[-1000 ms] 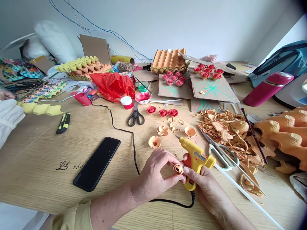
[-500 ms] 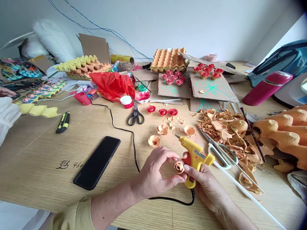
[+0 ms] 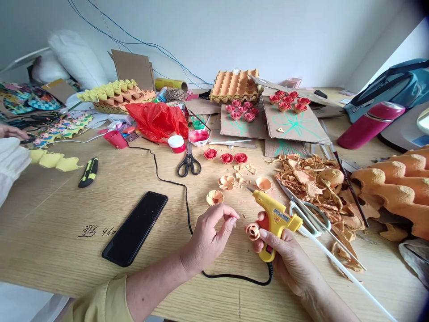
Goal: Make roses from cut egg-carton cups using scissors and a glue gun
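Note:
In my right hand [image 3: 284, 255] are a yellow glue gun [image 3: 275, 217], its nozzle pointing up and left, and a small unpainted orange flower [image 3: 253, 230] held by the thumb and fingers. My left hand [image 3: 214, 232] is to the left of the flower, apart from it, with thumb and forefinger pinched together; whatever is between the fingertips is too small to make out. Beyond my hands lie two unpainted petal cups [image 3: 215, 197] [image 3: 226, 182], a plain round cup [image 3: 263, 184] and three red flowers, one of them [image 3: 210, 154] off to the left.
White-handled scissors [image 3: 310, 218] and a heap of orange scraps [image 3: 310, 179] lie right. A phone [image 3: 135, 228], box cutter [image 3: 89, 172] and black scissors [image 3: 189, 164] lie left. The gun's black cord crosses the table. Another person's hand [image 3: 13, 133] is at far left.
My left hand has drawn back left from the small flower, and its thumb and forefinger have closed together. My right hand still holds the glue gun and flower, almost unmoved.

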`<state>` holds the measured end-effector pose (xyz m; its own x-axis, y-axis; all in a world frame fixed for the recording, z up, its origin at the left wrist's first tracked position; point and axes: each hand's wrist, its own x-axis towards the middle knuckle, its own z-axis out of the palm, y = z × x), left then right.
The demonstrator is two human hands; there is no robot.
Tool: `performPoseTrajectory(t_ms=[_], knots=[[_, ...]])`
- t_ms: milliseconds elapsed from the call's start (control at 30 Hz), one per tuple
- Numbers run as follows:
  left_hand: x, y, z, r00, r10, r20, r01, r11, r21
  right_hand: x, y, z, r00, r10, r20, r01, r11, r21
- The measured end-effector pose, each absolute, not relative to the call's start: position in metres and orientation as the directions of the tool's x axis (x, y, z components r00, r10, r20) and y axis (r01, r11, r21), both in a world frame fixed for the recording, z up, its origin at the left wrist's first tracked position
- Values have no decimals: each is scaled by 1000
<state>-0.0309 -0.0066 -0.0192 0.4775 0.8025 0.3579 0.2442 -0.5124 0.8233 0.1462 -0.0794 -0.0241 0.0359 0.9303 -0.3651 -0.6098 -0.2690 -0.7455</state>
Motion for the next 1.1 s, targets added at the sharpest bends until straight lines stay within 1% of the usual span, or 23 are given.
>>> performPoseTrajectory(t_ms=[67,133,200,300,367,533,733,900,1100], knots=[[-32,-7,-22,486,830,273,223,-420,880,146,-79,-24,41,928,-371,-620,-268,-738],[-32,-8,-24,494,839,227,174,-351,920,146,-79,-23,38,927,-374,-626,-269,-732],[-31,-8,-26,492,824,281,146,-397,906,146,-80,-23,31,927,-373,-625,-274,-731],[-30,-6,-24,494,749,442,161,-578,800,146,-80,-23,30,930,-367,-623,-270,-734],[-30,-5,-22,525,699,486,157,-641,752,146,-80,-23,29,933,-359,-627,-263,-734],[-32,-5,-18,525,700,485,109,-620,777,147,-79,-26,12,936,-351,-625,-266,-734],[-28,-11,-17,555,645,525,84,-671,736,147,-80,-30,-17,946,-325,-638,-260,-725],[-23,-14,-16,529,649,547,83,-681,728,144,-81,-28,-27,940,-339,-658,-272,-702],[-22,-14,-14,523,651,550,82,-681,728,143,-81,-28,-46,944,-328,-656,-276,-702]])
